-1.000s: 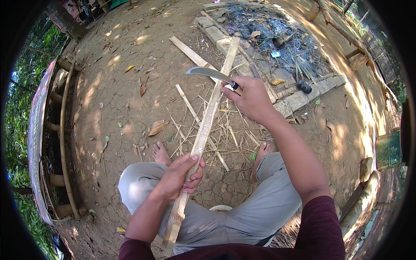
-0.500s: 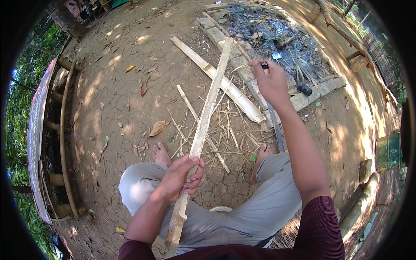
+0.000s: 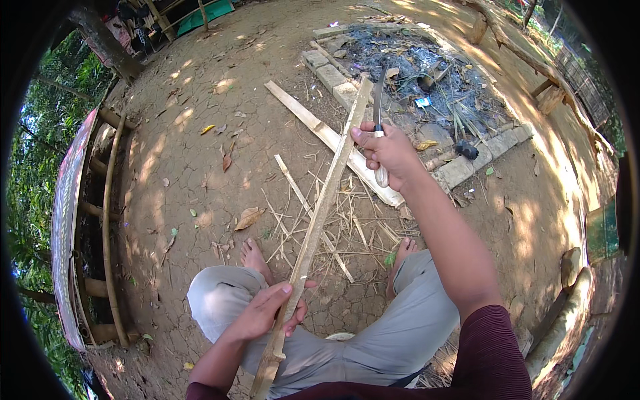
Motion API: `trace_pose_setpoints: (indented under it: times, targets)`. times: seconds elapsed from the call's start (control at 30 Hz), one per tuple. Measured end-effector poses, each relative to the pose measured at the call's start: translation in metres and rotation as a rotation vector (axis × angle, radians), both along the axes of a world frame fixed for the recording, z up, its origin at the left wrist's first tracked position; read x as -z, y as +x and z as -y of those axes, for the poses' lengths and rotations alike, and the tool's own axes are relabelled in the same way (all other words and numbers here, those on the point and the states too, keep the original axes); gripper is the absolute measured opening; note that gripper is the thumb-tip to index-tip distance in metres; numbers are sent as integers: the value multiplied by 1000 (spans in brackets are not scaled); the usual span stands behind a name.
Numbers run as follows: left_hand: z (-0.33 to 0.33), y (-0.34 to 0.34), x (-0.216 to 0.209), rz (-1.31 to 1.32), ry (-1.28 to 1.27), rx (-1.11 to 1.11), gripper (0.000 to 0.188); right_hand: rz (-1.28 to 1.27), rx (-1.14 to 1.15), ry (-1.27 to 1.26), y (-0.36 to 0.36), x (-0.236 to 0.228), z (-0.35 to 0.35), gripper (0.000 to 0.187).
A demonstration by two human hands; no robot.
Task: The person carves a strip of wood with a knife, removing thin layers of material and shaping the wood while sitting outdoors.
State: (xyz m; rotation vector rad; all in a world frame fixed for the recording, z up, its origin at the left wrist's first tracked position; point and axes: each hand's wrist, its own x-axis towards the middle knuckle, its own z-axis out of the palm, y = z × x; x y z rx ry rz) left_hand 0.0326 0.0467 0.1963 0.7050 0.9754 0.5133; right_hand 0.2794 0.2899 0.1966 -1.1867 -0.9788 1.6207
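Bamboo slat, long, pale and fibrous, runs diagonally from lower centre to upper centre of the frame. Left hand is closed around its lower part above the knees. Right hand grips a knife with curved grey blade, just right of the slat's upper part. Thin splinters lie on cracked dry earth.

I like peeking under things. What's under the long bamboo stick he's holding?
Under the bamboo stick lie thin splinters, a flat slat and cracked dirt. Its lower end covers part of his lap.
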Motion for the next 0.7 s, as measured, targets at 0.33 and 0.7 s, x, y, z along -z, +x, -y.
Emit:
trace_pose_setpoints:
  times: [0.33,0.7]
  targets:
    - [-35,11,-47,-343,459,-193,70,-173,-318,-51,-21,-39,93,38]
    - [-78,31,-42,93,110,-232,48,743,-202,568,-14,-38,88,49]
